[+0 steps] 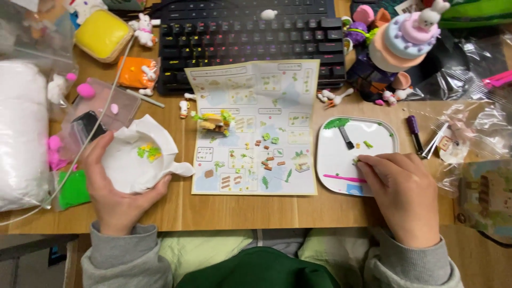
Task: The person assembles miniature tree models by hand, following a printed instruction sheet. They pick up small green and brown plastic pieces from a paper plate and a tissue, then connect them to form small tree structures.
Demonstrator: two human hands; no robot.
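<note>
My left hand grips a white plastic pan-shaped piece with small green and yellow clay bits inside, at the left of the wooden desk. My right hand rests on the right part of a white square plate, fingertips pinching a tiny green clay bit. On the plate lie a green clay blob, a black ridged tool, a pink stick and small green pieces. Between the hands lies an unfolded instruction sheet with a small clay figure and several tiny clay parts on it.
A black keyboard lies behind the sheet. Yellow clay in a tub, orange clay, plastic bags with pink and green clay sit at left. A layered toy cake model, a purple pen and clear bags stand at right.
</note>
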